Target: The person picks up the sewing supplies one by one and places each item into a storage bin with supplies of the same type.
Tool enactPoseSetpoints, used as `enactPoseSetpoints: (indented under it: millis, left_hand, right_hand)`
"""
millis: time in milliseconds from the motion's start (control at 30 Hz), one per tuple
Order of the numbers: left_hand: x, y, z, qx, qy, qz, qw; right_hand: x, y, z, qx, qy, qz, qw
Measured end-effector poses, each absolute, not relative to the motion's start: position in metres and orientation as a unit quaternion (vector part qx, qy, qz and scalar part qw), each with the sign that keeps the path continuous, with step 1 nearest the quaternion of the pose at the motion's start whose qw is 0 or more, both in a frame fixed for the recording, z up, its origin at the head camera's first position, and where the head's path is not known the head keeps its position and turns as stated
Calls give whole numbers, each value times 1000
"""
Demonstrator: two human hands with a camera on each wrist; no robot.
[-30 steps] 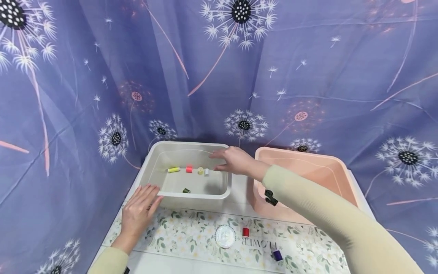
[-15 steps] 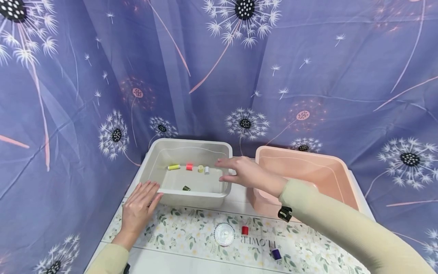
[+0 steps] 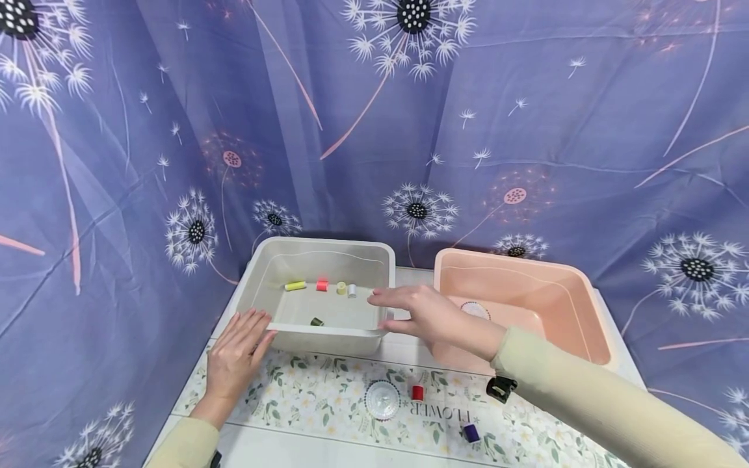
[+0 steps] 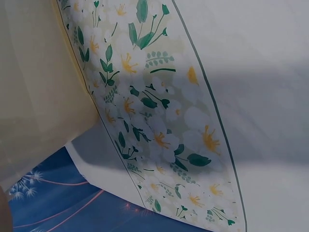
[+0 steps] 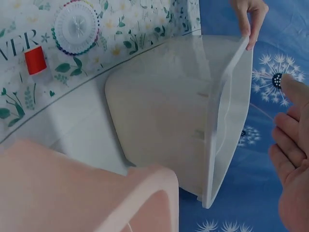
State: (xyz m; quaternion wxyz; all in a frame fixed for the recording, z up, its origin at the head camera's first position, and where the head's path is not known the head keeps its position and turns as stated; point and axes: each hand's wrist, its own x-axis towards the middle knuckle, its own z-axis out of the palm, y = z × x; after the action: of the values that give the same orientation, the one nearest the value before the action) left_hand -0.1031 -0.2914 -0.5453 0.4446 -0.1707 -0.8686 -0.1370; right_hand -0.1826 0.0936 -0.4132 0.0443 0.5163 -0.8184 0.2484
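Observation:
In the head view, my left hand (image 3: pixel 236 354) rests on the front left corner of the grey bin (image 3: pixel 328 333), its fingers straight over the rim. My right hand (image 3: pixel 430 315) hovers at the same bin's right rim, fingers extended and holding nothing. Inside lie small thread spools: a long yellow spool (image 3: pixel 295 285), a pinkish-red spool (image 3: pixel 322 285), a pale yellow spool (image 3: pixel 341 288), a white spool (image 3: pixel 352 290) and a dark green spool (image 3: pixel 316 322). The right wrist view shows my right palm (image 5: pixel 294 159) beyond the grey bin's rim.
A pink bin (image 3: pixel 562 292) stands at right, with a pin wheel (image 3: pixel 475 310) inside, partly hidden by my right arm. On the flowered table strip lie another pin wheel (image 3: pixel 383 400), a red spool (image 3: pixel 417 392) and a purple spool (image 3: pixel 471 433). A blue dandelion curtain (image 3: pixel 351 195) hangs behind.
My right hand has drawn back from over the grey bin, rightward and nearer to me. The pin wheel in the pink bin has come into view. The left hand stays at the rim.

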Motion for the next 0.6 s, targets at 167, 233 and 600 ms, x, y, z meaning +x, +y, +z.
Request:
enactPoseSetpoints:
  millis: [167, 233, 600]
  left_hand:
    - [-103, -291, -546, -174, -864, -144, 450]
    - [-104, -290, -546, -175, -862, -147, 453]
    - [-104, -289, -547, -170, -862, -147, 454]
  right_hand:
    - [-174, 98, -418, 514, -821, 246, 39]
    - [-171, 99, -419, 511, -824, 243, 34]
    - [-155, 112, -425, 505, -823, 258, 39]
